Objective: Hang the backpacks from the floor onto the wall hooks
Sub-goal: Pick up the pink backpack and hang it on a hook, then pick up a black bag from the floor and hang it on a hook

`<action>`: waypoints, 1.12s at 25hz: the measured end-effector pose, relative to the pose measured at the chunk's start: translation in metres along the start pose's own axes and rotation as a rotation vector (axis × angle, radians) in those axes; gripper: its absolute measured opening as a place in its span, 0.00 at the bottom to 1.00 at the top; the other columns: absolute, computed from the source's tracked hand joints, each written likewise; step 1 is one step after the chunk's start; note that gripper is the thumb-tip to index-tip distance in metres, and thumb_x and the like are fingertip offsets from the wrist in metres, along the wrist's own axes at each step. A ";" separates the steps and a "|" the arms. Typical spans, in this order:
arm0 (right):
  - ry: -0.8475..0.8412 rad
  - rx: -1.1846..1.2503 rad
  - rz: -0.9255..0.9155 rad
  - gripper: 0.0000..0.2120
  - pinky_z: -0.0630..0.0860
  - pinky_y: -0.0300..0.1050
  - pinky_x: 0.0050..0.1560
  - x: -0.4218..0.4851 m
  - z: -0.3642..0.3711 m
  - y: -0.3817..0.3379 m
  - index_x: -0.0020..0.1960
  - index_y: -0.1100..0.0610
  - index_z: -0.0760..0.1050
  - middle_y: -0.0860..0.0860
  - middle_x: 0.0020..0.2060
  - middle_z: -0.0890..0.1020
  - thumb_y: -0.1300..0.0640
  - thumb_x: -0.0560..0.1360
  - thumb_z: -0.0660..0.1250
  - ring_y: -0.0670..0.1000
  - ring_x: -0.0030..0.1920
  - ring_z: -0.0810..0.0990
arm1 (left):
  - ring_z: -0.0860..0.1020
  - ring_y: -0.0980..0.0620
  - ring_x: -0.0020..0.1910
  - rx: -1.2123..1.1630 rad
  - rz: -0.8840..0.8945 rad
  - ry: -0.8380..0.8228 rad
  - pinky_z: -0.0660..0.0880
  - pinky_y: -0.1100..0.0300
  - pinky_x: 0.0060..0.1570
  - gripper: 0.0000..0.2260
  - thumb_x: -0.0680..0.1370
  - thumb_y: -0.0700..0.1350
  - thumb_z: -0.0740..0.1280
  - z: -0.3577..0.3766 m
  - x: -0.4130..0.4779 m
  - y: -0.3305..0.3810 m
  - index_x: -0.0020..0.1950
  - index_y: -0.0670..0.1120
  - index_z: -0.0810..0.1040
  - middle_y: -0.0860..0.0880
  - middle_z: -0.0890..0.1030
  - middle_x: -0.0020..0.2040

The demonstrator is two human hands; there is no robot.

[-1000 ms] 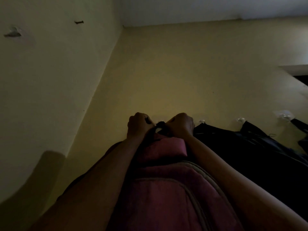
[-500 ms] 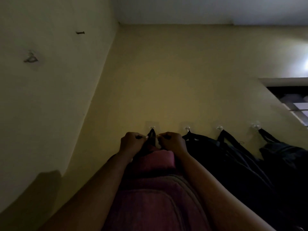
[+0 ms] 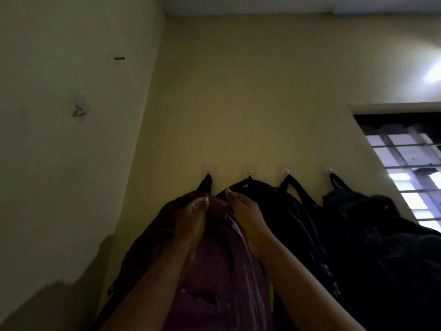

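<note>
A pink backpack [image 3: 214, 271] hangs by its black top loop [image 3: 206, 185] from the leftmost clear wall hook [image 3: 208, 173]. My left hand [image 3: 191, 218] lies on the top of the pack just below the loop, fingers stretched out. My right hand [image 3: 243, 211] touches the pack's upper right edge, fingers straight and apart. Neither hand holds the loop. Three dark backpacks [image 3: 372, 235] hang from the hooks to the right [image 3: 285, 172].
A side wall [image 3: 59, 163] meets the hook wall in a corner just left of the pink pack, with a nail [image 3: 119, 58] high up. A barred window [image 3: 410, 177] sits at the right. The room is dim.
My hands have let go of the loop, which now sits on the leftmost hook, and have slid down onto the top of the pink pack. The view has tilted down and right.
</note>
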State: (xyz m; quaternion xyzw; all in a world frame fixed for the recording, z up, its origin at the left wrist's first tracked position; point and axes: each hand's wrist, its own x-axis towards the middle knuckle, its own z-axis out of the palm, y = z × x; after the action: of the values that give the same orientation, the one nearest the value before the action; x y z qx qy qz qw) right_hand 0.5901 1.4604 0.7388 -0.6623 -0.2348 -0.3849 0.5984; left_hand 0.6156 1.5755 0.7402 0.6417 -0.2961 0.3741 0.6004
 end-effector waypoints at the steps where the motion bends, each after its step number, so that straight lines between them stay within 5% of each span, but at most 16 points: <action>1: -0.018 0.067 0.031 0.16 0.77 0.51 0.56 -0.017 -0.004 -0.003 0.48 0.49 0.81 0.48 0.44 0.84 0.39 0.71 0.63 0.52 0.50 0.82 | 0.70 0.45 0.68 -0.007 -0.010 0.001 0.65 0.59 0.63 0.19 0.80 0.47 0.56 0.000 -0.016 0.005 0.69 0.41 0.68 0.43 0.71 0.70; 3: -0.063 0.133 0.064 0.15 0.77 0.52 0.57 -0.059 -0.018 -0.014 0.43 0.47 0.81 0.52 0.45 0.84 0.39 0.73 0.62 0.52 0.48 0.82 | 0.69 0.45 0.68 -0.011 -0.065 -0.012 0.66 0.58 0.62 0.19 0.81 0.48 0.54 0.003 -0.057 0.018 0.70 0.43 0.67 0.43 0.70 0.70; 6: -0.102 0.177 0.151 0.14 0.74 0.49 0.61 -0.131 -0.051 -0.033 0.55 0.49 0.78 0.56 0.60 0.78 0.45 0.78 0.58 0.53 0.56 0.79 | 0.68 0.46 0.70 -0.025 -0.130 0.008 0.64 0.57 0.65 0.21 0.81 0.51 0.53 0.004 -0.127 0.039 0.71 0.44 0.65 0.44 0.68 0.72; 10: -0.118 0.236 0.277 0.10 0.71 0.34 0.45 -0.220 -0.092 -0.039 0.46 0.47 0.73 0.44 0.45 0.77 0.46 0.79 0.56 0.39 0.43 0.75 | 0.65 0.47 0.72 -0.120 -0.247 0.037 0.60 0.57 0.66 0.22 0.80 0.52 0.52 0.007 -0.224 0.059 0.72 0.46 0.63 0.46 0.67 0.72; 15: -0.081 0.213 0.519 0.26 0.61 0.41 0.64 -0.355 -0.146 -0.036 0.72 0.53 0.61 0.48 0.66 0.70 0.43 0.78 0.55 0.50 0.71 0.66 | 0.64 0.46 0.72 -0.100 -0.458 -0.015 0.60 0.58 0.68 0.20 0.81 0.47 0.53 0.022 -0.376 0.076 0.72 0.43 0.63 0.43 0.66 0.73; 28: 0.131 0.184 1.007 0.25 0.55 0.52 0.72 -0.662 -0.253 -0.078 0.74 0.52 0.60 0.51 0.75 0.62 0.44 0.79 0.53 0.52 0.74 0.60 | 0.65 0.46 0.72 -0.135 -1.029 -0.197 0.63 0.52 0.67 0.23 0.79 0.55 0.55 0.039 -0.690 0.139 0.72 0.47 0.63 0.46 0.67 0.73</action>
State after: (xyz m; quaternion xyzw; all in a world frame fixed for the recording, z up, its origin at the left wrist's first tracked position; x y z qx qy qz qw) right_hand 0.0791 1.3268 0.2601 -0.6124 0.1186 -0.0676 0.7787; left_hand 0.1292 1.4743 0.2400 0.6963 -0.0211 -0.0511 0.7157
